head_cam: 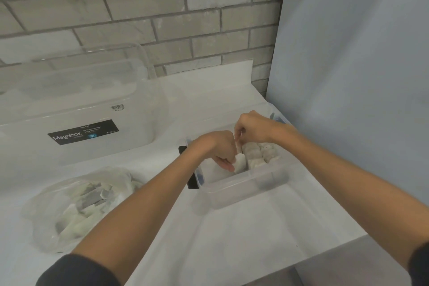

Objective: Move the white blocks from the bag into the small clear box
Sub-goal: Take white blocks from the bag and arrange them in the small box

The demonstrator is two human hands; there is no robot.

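One small clear box [246, 184] on white counter [232, 244], brick wall [139, 18] behind.

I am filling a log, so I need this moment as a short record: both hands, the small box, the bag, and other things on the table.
left hand: grips a white block inside the small clear box
right hand: fingers curled at that block's top; grip unclear
box contents: rows of white blocks fill the right side; the left side is bare
bag: lies to the left on the white table, with more white blocks inside
other: large clear Megabox storage box behind the bag
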